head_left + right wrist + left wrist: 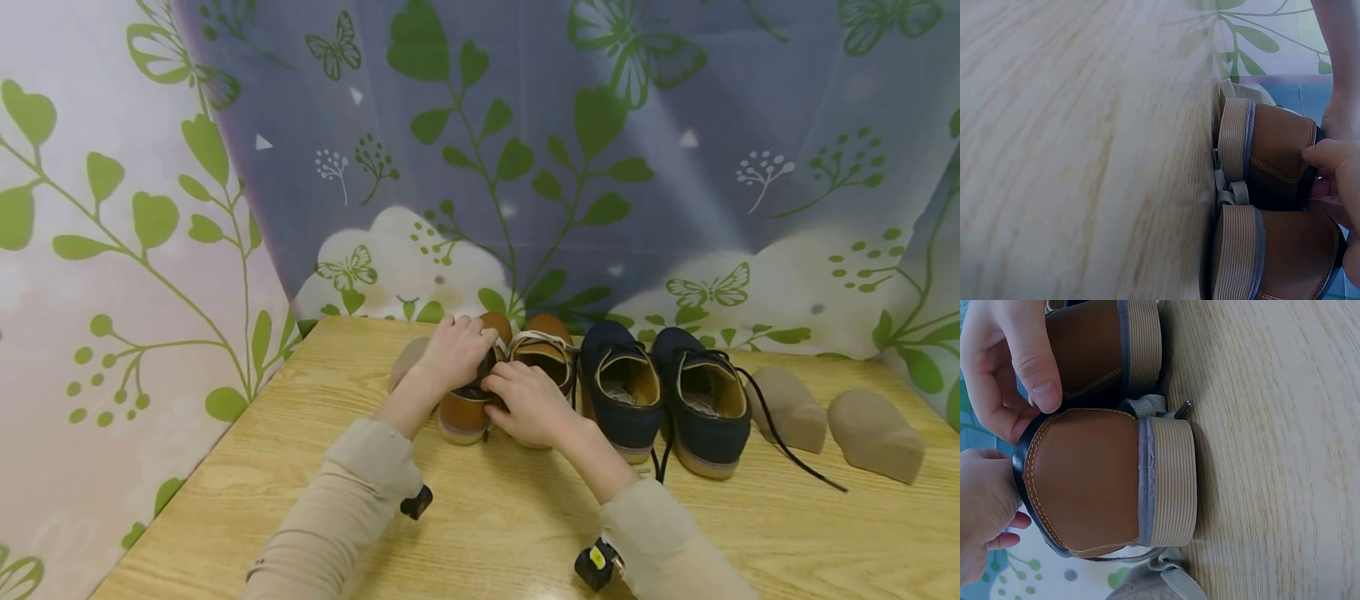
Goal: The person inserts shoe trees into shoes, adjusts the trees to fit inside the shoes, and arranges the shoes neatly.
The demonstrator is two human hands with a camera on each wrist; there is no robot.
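Note:
Two brown leather shoes with pale laces stand side by side, heels toward me. My left hand (457, 354) lies over the leftmost brown shoe (463, 417) and grips the side of its opening; some fingertips are hidden. At its heel collar my right hand (528, 400) pinches the dark rim, as the right wrist view shows with the thumb (1319, 153) against the leather. Close under the right hand is the second brown shoe (1291, 250). A pale lace (1147, 405) hangs between the heels.
A pair of navy shoes (618, 396) with loose black laces stands to the right. Beyond them lie two tan toe-shaped inserts (876, 435), another one (407, 364) left of the brown shoes. Patterned cloth (525, 167) hangs behind the wooden table (495, 517).

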